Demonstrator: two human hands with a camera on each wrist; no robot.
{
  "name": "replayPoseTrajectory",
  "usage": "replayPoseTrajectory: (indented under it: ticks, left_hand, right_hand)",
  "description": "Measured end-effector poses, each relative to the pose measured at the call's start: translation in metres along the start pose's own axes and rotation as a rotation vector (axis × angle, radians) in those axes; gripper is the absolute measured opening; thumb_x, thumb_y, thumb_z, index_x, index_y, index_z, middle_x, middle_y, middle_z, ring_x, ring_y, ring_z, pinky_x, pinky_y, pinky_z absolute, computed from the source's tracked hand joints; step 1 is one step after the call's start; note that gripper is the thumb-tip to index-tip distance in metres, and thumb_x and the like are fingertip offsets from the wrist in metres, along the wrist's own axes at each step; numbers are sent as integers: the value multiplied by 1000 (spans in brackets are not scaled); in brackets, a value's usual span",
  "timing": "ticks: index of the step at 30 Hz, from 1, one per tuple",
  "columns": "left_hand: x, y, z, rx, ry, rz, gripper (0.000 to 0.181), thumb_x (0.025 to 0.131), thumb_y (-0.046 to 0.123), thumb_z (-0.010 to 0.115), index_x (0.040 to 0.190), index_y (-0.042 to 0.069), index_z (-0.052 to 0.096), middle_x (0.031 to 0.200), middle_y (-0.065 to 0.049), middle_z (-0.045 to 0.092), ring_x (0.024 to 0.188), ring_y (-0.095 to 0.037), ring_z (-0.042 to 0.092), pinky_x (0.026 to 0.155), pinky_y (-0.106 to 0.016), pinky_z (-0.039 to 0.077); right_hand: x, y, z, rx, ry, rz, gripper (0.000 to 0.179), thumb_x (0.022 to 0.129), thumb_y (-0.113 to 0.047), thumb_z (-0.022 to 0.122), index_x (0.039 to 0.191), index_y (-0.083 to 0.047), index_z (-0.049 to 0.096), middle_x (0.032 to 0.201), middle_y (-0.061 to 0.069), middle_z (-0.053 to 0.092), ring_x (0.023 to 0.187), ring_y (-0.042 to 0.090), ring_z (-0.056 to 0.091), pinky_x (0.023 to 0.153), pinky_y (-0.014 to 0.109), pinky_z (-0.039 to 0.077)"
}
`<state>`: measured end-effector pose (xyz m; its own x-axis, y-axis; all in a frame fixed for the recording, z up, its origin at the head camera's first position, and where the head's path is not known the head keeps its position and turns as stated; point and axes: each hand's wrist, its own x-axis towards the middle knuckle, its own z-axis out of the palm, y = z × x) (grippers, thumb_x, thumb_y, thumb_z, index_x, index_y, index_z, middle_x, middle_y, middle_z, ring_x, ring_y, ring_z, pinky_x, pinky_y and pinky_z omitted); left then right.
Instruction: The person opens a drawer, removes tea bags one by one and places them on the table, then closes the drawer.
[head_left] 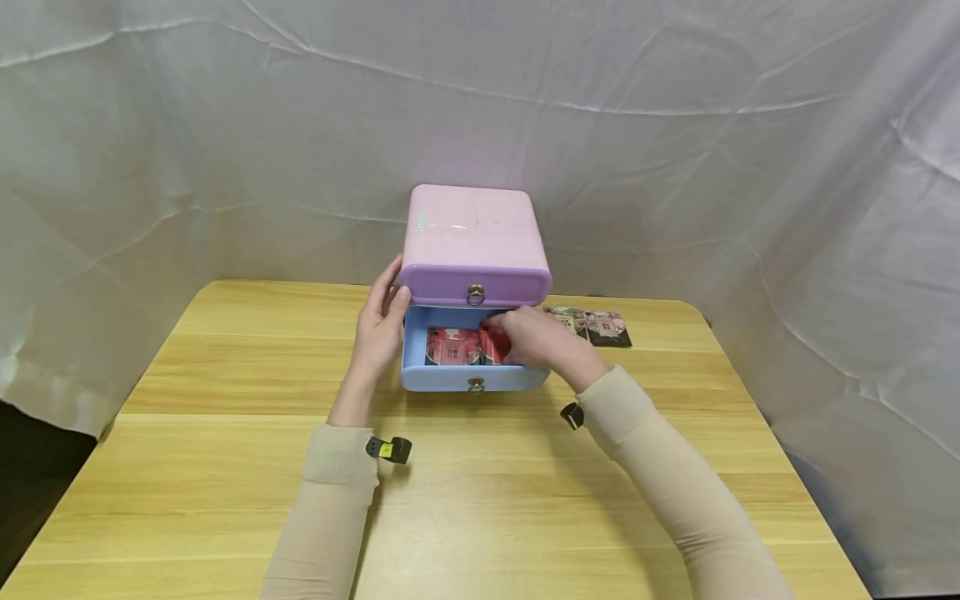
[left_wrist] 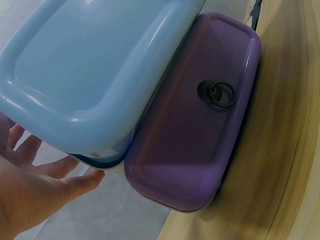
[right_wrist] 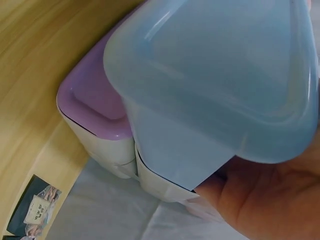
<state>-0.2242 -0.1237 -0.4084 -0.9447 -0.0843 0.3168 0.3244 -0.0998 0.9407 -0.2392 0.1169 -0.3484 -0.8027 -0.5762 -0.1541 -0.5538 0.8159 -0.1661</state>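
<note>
1. Two red cards lie inside the pulled-out blue drawer (head_left: 442, 380) of a pink-topped cabinet (head_left: 480, 223) on the table (head_left: 465, 508).
2. The left card (head_left: 452, 347) shows a pinkish house-like front with a dark window; the right card (head_left: 492, 343) is brighter red and tilted.
3. I see the right hand (head_left: 536, 336) pinching the right card between fingers and thumb.
4. The left hand (head_left: 381, 329) steadies the cabinet's left side, its fingers spread.
5. That right hand covers much of its card and partly hides the darker cards (head_left: 606, 328) on the table behind.
6. From either wrist, the drawer's front blocks the red cards, and from the right wrist the fingertips too.
7. The lower purple drawer (left_wrist: 175, 125) shows only from the wrists; any fine print is too small to read.
</note>
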Motion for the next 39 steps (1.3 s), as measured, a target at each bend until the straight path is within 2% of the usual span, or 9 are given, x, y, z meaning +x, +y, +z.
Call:
replayPoseTrajectory:
  ticks: [9,15,22,26,32,39]
  left_hand:
    - [0,-1,-1,5,-6,-4,51,111,16,49,161,19,40,163,-6,43,149,-23,42,124,-35,35]
    - [0,0,-1,10,-6,-4,51,111,18,49,161,21,40,164,-4,42,149,-20,42,124,-33,35]
    - [1,0,-1,2,-14,5,50,111,18,49,161,20,41,163,-4,43,148,-19,43,123,-32,36]
    - [1,0,-1,-1,-13,9,50,111,18,49,161,20,41,164,-4,42,148,-19,43,123,-32,36]
    - [2,-1,0,1,-10,0,51,111,18,49,161,20,40,163,-5,43,148,-20,43,123,-32,36]
    - [2,0,1,0,-7,-1,50,111,18,49,161,20,41,162,-6,45,147,-20,45,123,-33,37]
  right_hand:
    - [0,0,3,-54,73,-29,53,76,-9,93,125,-10,71,115,10,74,103,30,69,94,46,59]
    - [-2,-2,3,-104,129,-42,41,75,-8,92,112,-9,73,100,9,76,91,29,72,81,45,62]
    - [-3,0,4,-154,221,-79,30,79,-9,89,105,-8,75,93,7,76,83,27,72,75,42,62]
    - [-4,1,5,-158,276,-90,27,81,-11,89,105,-8,77,95,5,77,84,25,73,74,40,63]
    - [-7,2,6,-128,306,-108,31,81,-14,91,109,-7,76,100,5,78,89,24,74,79,39,63]
    - [-11,5,4,25,304,-100,29,84,-10,88,111,-8,76,101,4,78,89,21,72,81,39,62]
